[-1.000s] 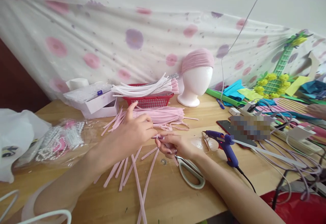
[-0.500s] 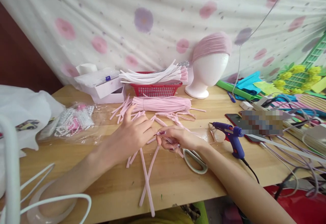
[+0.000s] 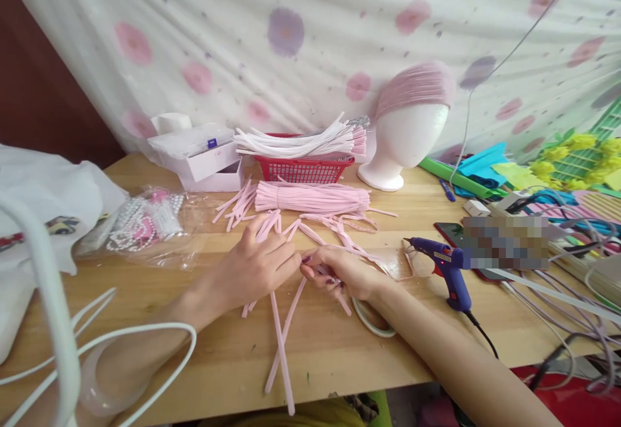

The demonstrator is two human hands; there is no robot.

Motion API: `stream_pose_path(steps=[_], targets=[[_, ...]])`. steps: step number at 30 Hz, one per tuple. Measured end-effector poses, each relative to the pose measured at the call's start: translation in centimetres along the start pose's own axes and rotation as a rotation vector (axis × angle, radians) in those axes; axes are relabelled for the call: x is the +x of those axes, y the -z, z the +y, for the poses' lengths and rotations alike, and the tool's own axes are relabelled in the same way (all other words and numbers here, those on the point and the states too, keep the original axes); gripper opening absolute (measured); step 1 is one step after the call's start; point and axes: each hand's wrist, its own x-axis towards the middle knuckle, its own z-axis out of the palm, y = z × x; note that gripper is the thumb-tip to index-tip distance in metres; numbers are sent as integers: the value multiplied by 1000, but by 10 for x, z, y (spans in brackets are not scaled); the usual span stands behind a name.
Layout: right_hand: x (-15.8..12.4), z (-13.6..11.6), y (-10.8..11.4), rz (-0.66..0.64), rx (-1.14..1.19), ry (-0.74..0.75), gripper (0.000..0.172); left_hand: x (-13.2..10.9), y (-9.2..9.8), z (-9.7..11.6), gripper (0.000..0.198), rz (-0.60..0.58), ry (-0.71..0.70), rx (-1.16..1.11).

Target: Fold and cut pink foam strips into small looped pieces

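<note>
Left hand: The person's bare left hand (image 3: 264, 259) is curled, its fingers meeting the other hand; the finger that stood up half a second ago is now less distinct. Whether it pinches anything cannot be told.
Right hand: The bare right hand (image 3: 342, 268), with dark-painted nails, is closed narrowly on a thin, fuzzy pink stem (image 3: 345, 305), whose loose end slants out below the fingers.
Meeting fingertips: A bit of pink showed between the hands a moment ago; now they touch and cover it. The handling seems to be going on at that spot, though its result cannot be read.
Pink stem: It is at the right hand, over the near middle of the pale wooden table (image 3: 339, 369); more of its end shows than half a second ago.
Crossed stems: Two long, fuzzy pink stems (image 3: 281, 347) lie crossed below the hands, in the same place as half a second ago.
Grey-white handle loop: The curved plastic loop (image 3: 381, 332), seemingly of scissors, is now more hidden by the right arm.
Pink bundle: A thick bundle of fuzzy pink stems (image 3: 313, 198) lies beyond the hands, before a red plastic mesh basket (image 3: 305, 171).
Glue gun: The dark-blue plastic glue gun (image 3: 444, 265) rests right of the hands, apart from them.
</note>
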Motion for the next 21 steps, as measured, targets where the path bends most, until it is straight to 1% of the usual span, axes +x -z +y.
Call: stream_pose_path(steps=[2,5,8,11,17,21], targets=[[2,2,2,-47,97,-62,8,-2,-4,1,25,22,1,-39],[6,7,6,-82,158,-80,10,-2,-12,4,24,53,-15,-37],[9,9,7,-108,196,-98,15,-1,-19,8,23,118,-49,105],[10,8,9,-138,252,-117,17,1,-20,11,22,191,-60,207],[8,4,9,-177,320,-124,19,2,-15,10,22,174,-28,215],[9,5,9,-167,289,-99,15,-1,-20,7,22,203,-40,182]])
